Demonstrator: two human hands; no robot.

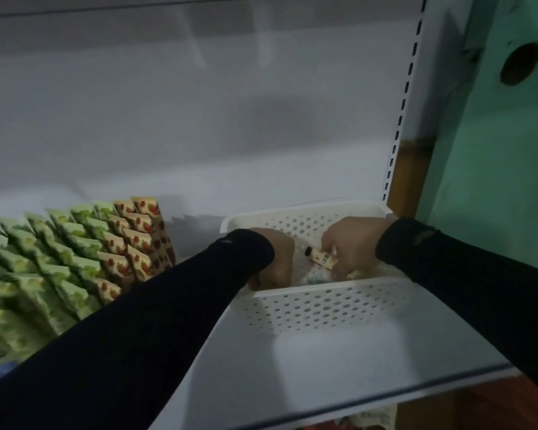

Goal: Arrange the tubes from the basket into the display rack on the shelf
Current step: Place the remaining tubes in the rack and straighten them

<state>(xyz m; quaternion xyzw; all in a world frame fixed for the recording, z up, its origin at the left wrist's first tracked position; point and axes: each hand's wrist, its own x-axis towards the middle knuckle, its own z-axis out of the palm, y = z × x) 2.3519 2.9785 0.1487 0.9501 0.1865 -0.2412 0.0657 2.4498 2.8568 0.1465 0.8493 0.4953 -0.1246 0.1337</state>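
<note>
Judging by the rack (pixel 75 259) at the left of the frame, already packed with rows of green and red-printed tubes, most of the stocking looks done. Both hands are down inside the white basket (pixel 317 305) at lower centre of the shelf (pixel 354 361). The right hand (pixel 351 246) pinches a small yellow tube (pixel 322 259) with a dark cap, its fingers curled round it. The left hand (pixel 277 262) is sunk behind the basket's near wall; whether its fingers hold anything I cannot tell. A few pale tubes seem to remain on the basket floor, blurred and half hidden, so their count stays unclear.
</note>
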